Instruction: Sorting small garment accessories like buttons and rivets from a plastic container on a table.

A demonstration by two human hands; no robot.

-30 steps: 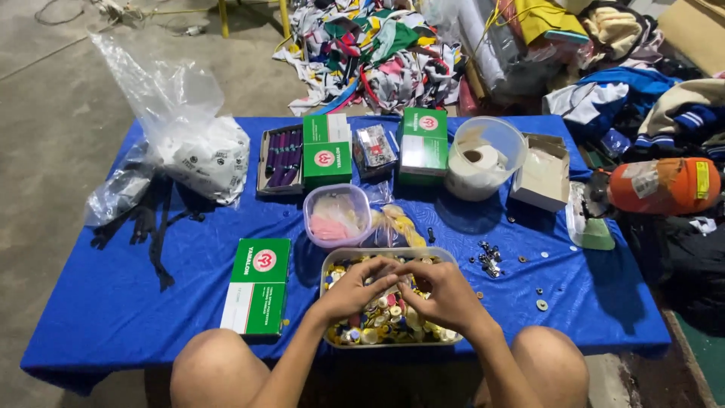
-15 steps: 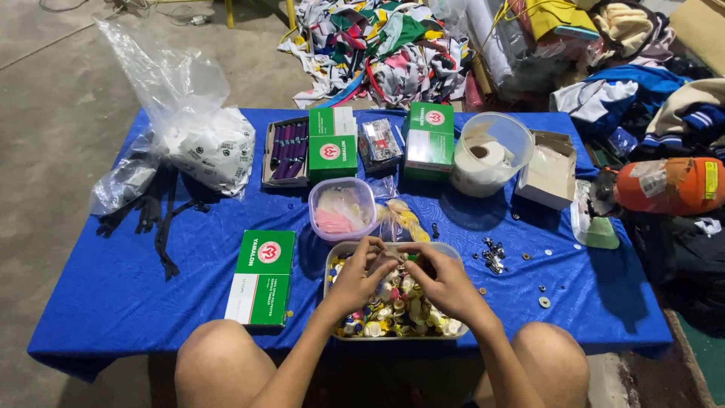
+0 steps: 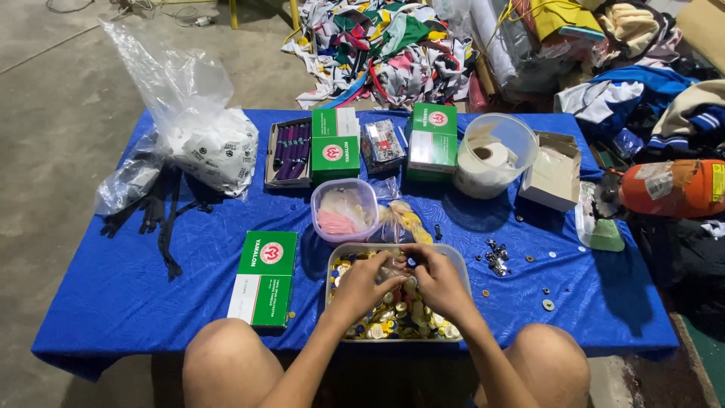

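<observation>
A clear rectangular tray point(image 3: 333, 258) full of small yellow, white and blue buttons sits at the near edge of a blue-covered table point(image 3: 136, 287). Both my hands are inside it. My left hand point(image 3: 368, 282) and my right hand point(image 3: 436, 278) meet over the middle of the tray, fingers curled together around some small pieces between the fingertips. What exactly they pinch is too small to tell. My bare knees show below the table edge.
A small clear tub with pink contents point(image 3: 343, 210) stands just behind the tray. Green boxes point(image 3: 263, 277) point(image 3: 334, 142) point(image 3: 432, 139), a round tub of white tape rolls point(image 3: 492, 155), a plastic bag point(image 3: 204, 143), black zippers point(image 3: 162, 219), loose metal bits point(image 3: 495, 257), clothing piles behind.
The view has shifted slightly. My hands have drawn closer together over the middle of the tray, fingertips now touching.
</observation>
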